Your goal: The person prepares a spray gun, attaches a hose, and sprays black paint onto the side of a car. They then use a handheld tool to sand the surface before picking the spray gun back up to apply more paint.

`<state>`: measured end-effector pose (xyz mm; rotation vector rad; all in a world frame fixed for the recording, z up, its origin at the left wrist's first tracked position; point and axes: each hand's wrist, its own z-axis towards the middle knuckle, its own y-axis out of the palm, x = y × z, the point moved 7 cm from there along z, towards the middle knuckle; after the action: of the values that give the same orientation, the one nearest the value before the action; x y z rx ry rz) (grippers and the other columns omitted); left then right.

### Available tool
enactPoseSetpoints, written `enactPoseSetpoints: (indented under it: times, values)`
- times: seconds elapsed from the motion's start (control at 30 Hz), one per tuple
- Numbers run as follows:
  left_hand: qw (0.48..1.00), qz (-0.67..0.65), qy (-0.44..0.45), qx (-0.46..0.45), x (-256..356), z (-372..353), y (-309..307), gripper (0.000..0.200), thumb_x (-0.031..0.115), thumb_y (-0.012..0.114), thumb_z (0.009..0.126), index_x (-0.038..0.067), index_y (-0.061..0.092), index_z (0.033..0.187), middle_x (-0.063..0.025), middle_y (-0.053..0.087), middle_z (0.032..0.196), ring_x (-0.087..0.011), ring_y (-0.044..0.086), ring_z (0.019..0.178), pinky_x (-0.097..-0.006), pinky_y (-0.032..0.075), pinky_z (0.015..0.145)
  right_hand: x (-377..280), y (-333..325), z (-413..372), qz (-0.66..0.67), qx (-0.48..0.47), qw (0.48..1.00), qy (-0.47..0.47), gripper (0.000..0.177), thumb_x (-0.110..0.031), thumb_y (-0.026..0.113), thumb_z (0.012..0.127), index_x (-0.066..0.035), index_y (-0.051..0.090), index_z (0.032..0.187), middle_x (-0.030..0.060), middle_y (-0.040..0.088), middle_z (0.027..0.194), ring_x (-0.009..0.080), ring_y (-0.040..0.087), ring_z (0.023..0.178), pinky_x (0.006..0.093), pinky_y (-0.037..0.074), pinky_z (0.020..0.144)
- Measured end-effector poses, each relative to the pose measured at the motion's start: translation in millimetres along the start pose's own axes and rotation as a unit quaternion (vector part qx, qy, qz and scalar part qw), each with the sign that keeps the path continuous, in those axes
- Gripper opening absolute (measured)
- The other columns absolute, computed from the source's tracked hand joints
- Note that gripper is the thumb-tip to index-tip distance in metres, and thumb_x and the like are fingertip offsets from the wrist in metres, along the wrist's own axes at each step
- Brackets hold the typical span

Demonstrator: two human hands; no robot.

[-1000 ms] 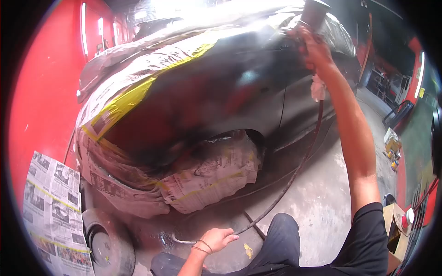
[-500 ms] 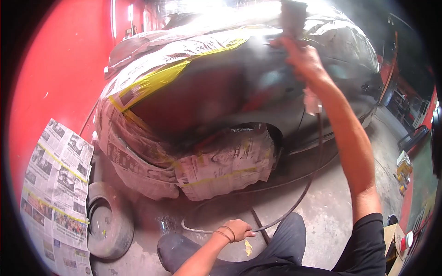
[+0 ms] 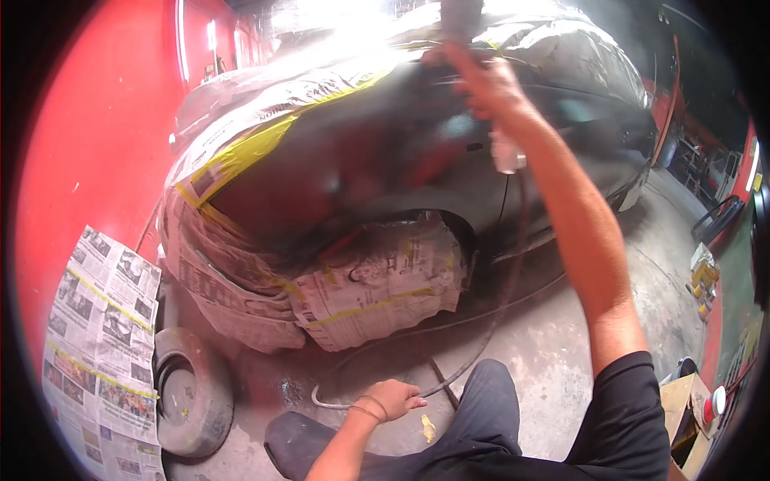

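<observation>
Raised at upper centre, my right hand (image 3: 493,88) is closed around a spray gun (image 3: 462,22) with a dark cup on top. Below the hand, the gun's handle end joins an air hose (image 3: 517,256), which hangs down and loops near the floor. My left hand (image 3: 391,399), low over my lap, has its fingers closed on the hose. In front of me is a car's side panel (image 3: 345,168), dark grey with reddish patches. Newspaper (image 3: 385,280) covers the wheel area, and yellow tape (image 3: 249,156) edges the masked upper part. The gun's nozzle is hard to make out.
A tire (image 3: 196,393) lies at lower left beside taped newspaper sheets (image 3: 104,337) against the red wall (image 3: 96,144). At lower right stands a wooden box (image 3: 682,401) with a red-and-white roll (image 3: 713,404). Haze hangs over the car's far end.
My right hand and the spray gun have shifted left along the panel. The whole view has turned slightly. My left hand stays on the hose.
</observation>
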<state>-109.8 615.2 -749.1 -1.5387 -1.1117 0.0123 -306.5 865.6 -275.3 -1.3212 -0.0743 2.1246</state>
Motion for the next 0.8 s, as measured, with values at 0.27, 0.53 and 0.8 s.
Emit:
enactPoseSetpoints:
  times: [0.27, 0.53, 0.8]
  values:
    - [0.995, -0.038, 0.087, 0.007, 29.2, -7.4, -23.3, 0.045, 0.049, 0.057, 0.108, 0.009, 0.076, 0.114, -0.0228, 0.076, 0.101, -0.0461, 0.071, 0.099, -0.0536, 0.056, 0.089, 118.4, -229.7, 46.9, -0.356, 0.283, 0.881, -0.130, 0.057, -0.058, 0.058, 0.105, -0.011, 0.075, 0.132, 0.0220, 0.077, 0.125, 0.0456, 0.070, 0.122, 0.0540, 0.054, 0.100]
    - [0.994, -0.005, 0.096, -0.054, 12.7, 44.0, 30.5, 0.051, 0.059, 0.065, 0.101, 0.011, 0.079, 0.111, -0.0203, 0.078, 0.103, -0.0432, 0.073, 0.103, -0.0526, 0.056, 0.090, 38.4, -84.3, -39.6, -0.072, 0.093, 0.993, 0.002, 0.041, -0.063, 0.066, 0.100, -0.030, 0.082, 0.118, -0.0036, 0.049, 0.075, 0.0061, 0.032, 0.052, 0.0281, 0.030, 0.045]
    - [0.994, -0.031, 0.091, -0.059, -0.1, 57.7, 50.6, 0.058, 0.062, 0.068, 0.099, 0.010, 0.079, 0.122, -0.0206, 0.079, 0.111, -0.0419, 0.073, 0.108, -0.0497, 0.056, 0.095, -64.3, 98.8, -133.0, 0.122, -0.185, 0.975, -0.028, 0.053, -0.062, 0.072, 0.100, -0.017, 0.075, 0.130, -0.0007, 0.059, 0.078, 0.0058, 0.042, 0.052, 0.0260, 0.037, 0.047]
